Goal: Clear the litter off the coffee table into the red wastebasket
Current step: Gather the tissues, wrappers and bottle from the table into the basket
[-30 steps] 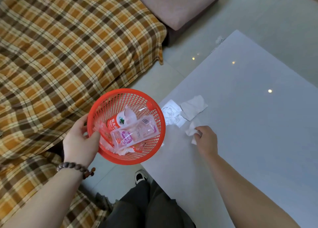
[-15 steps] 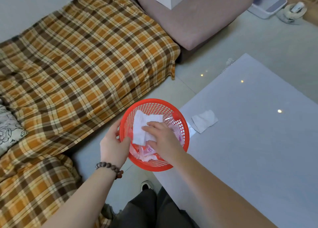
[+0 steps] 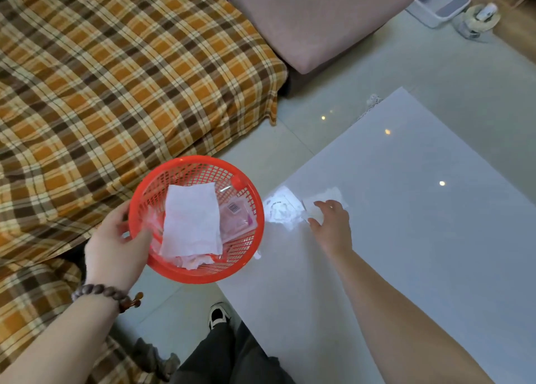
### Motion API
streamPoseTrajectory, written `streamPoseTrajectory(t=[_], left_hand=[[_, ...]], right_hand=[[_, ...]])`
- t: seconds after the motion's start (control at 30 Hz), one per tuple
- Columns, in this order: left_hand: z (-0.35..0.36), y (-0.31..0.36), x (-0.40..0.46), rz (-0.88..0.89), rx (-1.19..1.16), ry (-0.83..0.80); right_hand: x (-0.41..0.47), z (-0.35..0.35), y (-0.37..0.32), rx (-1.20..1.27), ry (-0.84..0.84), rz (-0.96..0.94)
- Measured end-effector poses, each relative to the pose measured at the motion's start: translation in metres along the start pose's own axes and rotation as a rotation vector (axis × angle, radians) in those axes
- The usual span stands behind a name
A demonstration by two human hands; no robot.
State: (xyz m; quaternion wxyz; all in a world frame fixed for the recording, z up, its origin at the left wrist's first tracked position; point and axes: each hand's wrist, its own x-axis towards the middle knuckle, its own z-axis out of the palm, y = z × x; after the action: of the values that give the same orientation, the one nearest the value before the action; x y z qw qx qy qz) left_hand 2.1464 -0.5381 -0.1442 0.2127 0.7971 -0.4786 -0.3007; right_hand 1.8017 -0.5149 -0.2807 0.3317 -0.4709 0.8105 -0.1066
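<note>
My left hand [image 3: 116, 245] grips the left rim of the red wastebasket [image 3: 162, 264], held just off the coffee table's [image 3: 420, 238] near-left edge. Inside it a white tissue [image 3: 191, 219] lies on top of a pink wrapper [image 3: 236, 218] and other crumpled litter. On the table, my right hand [image 3: 332, 224] rests with fingers spread on a white tissue [image 3: 333, 196]; I cannot tell whether it grips it. A clear plastic wrapper [image 3: 280, 208] lies flat between that tissue and the basket.
A plaid-covered sofa [image 3: 116, 79] fills the left side. A mauve cushion seat [image 3: 313, 21] stands at the top, with a white box on it. A white tray [image 3: 441, 3] and a small object sit on the tiled floor at the top right. My shoe [image 3: 217, 315] is below the basket.
My right hand dropped the white tissue into the basket and moved right, back onto the table, landing on the remaining tissue. The basket stayed in my left hand.
</note>
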Motion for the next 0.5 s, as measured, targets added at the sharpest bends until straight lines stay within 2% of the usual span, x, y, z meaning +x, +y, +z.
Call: streamPoseTrajectory(t=[0.17,0.27,0.4,0.5], left_hand=[[0.002,-0.018,0.01,-0.007,0.017,0.005],[0.0,-0.028,0.015,-0.026,0.013,-0.039],[-0.006,-0.023,0.011,-0.044,0.023,-0.017],[-0.014,-0.013,0.004,-0.034,0.001,0.025]], right_hand=[[0.033,0.03,0.018,-0.186,-0.068,0.035],[0.036,0.044,0.022,-0.222,0.009,0.026],[0.033,0.044,0.013,-0.13,0.021,0.03],[0.019,0.028,-0.016,0.057,0.07,0.006]])
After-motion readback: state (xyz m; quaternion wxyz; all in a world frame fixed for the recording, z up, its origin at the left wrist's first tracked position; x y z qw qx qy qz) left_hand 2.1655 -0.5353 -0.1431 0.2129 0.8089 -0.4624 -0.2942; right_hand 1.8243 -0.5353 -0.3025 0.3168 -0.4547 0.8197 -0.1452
